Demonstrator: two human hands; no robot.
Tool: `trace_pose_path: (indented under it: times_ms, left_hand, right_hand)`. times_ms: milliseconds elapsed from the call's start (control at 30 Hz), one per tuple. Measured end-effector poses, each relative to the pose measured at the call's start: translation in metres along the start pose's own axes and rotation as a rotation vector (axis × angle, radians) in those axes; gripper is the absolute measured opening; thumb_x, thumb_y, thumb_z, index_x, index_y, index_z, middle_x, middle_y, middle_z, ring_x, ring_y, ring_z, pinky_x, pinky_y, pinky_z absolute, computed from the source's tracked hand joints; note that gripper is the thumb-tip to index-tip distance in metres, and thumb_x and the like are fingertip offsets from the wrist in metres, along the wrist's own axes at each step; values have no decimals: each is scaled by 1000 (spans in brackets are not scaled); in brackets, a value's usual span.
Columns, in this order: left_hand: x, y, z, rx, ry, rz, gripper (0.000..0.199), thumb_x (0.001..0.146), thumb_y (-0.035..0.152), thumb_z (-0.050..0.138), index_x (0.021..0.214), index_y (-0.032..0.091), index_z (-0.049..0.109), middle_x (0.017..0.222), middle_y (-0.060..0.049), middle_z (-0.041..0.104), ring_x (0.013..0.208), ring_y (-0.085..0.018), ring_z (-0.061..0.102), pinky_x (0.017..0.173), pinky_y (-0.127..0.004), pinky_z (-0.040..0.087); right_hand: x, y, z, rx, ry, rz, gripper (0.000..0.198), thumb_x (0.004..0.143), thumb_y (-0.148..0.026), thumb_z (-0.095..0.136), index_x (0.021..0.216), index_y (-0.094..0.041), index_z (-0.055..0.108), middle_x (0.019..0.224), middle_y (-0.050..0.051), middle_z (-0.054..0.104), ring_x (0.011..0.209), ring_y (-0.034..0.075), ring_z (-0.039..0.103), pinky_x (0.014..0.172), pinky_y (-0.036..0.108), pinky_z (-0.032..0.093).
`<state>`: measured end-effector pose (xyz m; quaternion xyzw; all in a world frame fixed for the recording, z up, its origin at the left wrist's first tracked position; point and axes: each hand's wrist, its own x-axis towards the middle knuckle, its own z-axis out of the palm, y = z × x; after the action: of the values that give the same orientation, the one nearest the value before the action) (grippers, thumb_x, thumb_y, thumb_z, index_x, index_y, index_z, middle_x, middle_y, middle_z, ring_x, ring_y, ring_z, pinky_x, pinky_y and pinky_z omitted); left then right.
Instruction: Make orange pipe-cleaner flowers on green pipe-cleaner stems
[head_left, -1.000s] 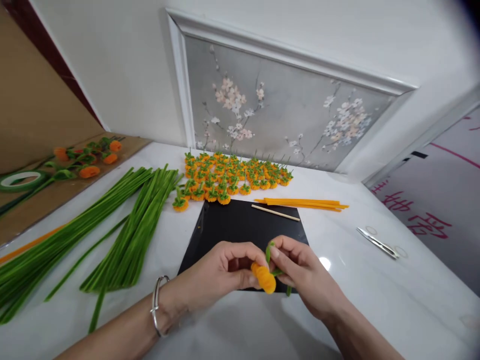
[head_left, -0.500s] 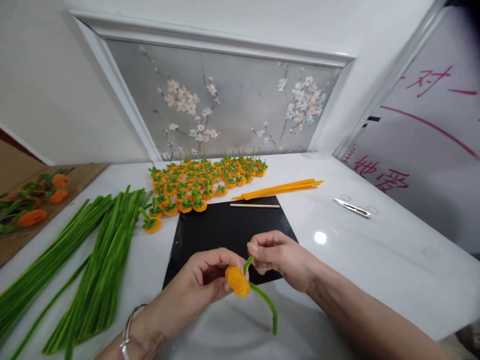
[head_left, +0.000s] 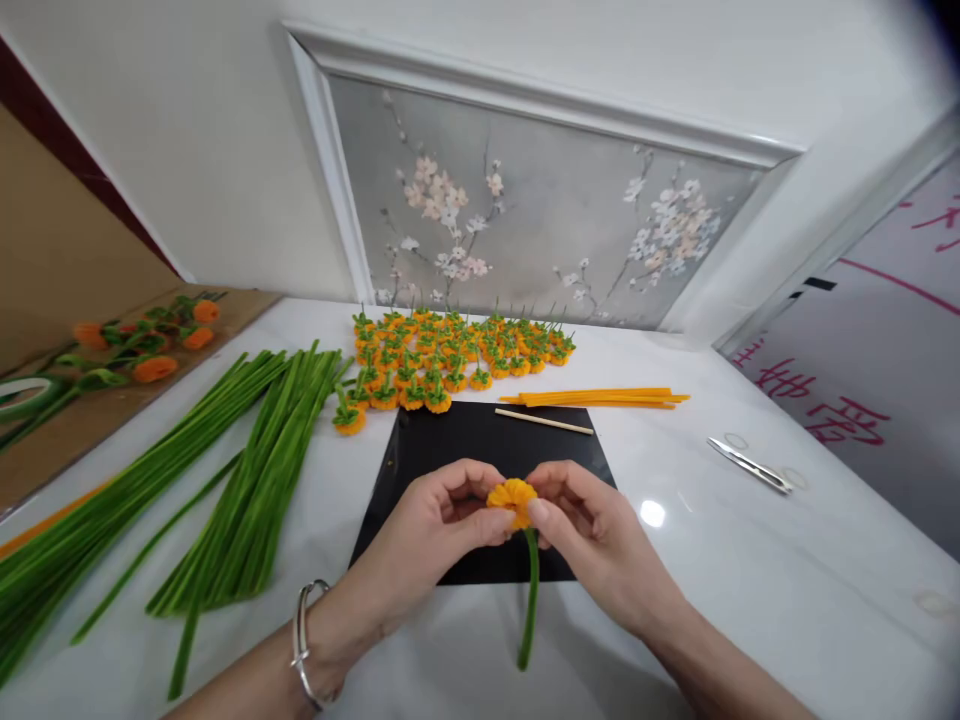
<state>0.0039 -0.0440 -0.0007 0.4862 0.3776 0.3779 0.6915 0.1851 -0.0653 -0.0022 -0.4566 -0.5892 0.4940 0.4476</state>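
Observation:
An orange pipe-cleaner flower (head_left: 511, 497) is pinched between both hands above a black mat (head_left: 420, 470), its ruffled face turned toward me. My left hand (head_left: 457, 515) grips its left edge with thumb and fingers. On the opposite edge, my right hand (head_left: 585, 530) is closed with the thumb pressed to the petals. A green pipe cleaner (head_left: 530, 610) hangs down from below the flower; how it joins is hidden behind the fingers. On the mat's far edge lies a thin wooden stick (head_left: 544, 421).
Many orange flowers with green tops (head_left: 450, 350) stand in rows behind the mat. Green pipe cleaners (head_left: 247, 500) lie in bundles at left, orange ones (head_left: 600, 398) behind the mat. Thread snips (head_left: 750, 465) rest at right. Finished-looking flowers (head_left: 156, 369) and green tape (head_left: 26, 398) lie on cardboard.
My right hand has moved from the green pipe cleaner's end onto the flower's right edge. The flower has turned to face me. The view has swung left.

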Motion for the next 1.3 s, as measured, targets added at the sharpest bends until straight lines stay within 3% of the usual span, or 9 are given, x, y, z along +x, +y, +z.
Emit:
trace_pose_path:
  times_ms: [167,500,633,800,867,967,1100,1300]
  left_hand:
    - [-2,0,2,-55,0,-54,22,78,32,71,93,17,64,89,0,64,83,-12,62,78,-25,52]
    - [-2,1,4,-81,26,-103,19,81,32,67,80,14,59,75,1,63,70,-10,63,66,-20,51]
    - [-2,2,3,92,69,-24,19,83,33,63,78,15,63,75,0,64,70,-11,61,66,-21,51]
    - [-6,1,2,549,164,222,22,88,31,53,82,18,71,77,-1,66,71,-13,59,65,-21,47]
    - [-7,1,3,571,233,266,18,86,31,57,92,20,70,82,-1,68,74,-14,62,66,-22,48]
    - [-6,0,4,468,289,212,20,79,31,65,96,20,68,79,0,69,71,-14,64,65,-22,51]
    - [-3,-1,5,418,277,153,11,77,24,65,85,20,70,77,1,71,71,-14,65,65,-21,51]
    - [-5,-6,0,415,134,116,19,82,26,59,93,19,73,82,-1,73,77,-17,66,69,-24,53]
  right_hand:
    - [1,0,5,75,12,68,26,82,-41,64,90,-17,60,79,1,64,62,10,58,60,23,54]
    - [3,4,9,228,-16,123,19,77,-34,71,82,-16,66,75,1,69,63,9,61,63,21,53]
    - [4,5,12,233,61,132,20,74,-32,74,80,-16,64,74,0,69,60,8,61,61,20,53]
    - [4,9,12,151,133,70,20,73,-30,74,84,-17,63,71,-1,68,58,8,60,58,19,53]
    - [4,11,12,105,142,39,17,74,-30,73,83,-18,65,71,-1,68,59,9,60,58,19,53]
    - [2,13,12,49,143,0,13,76,-29,71,82,-18,68,75,0,68,64,11,62,61,20,54]
    - [1,14,12,-21,136,-36,12,79,-29,67,85,-19,69,76,1,68,66,12,63,64,22,55]
    - [2,12,7,-123,48,-81,15,86,-26,58,92,-21,70,82,2,67,69,12,63,65,21,55]
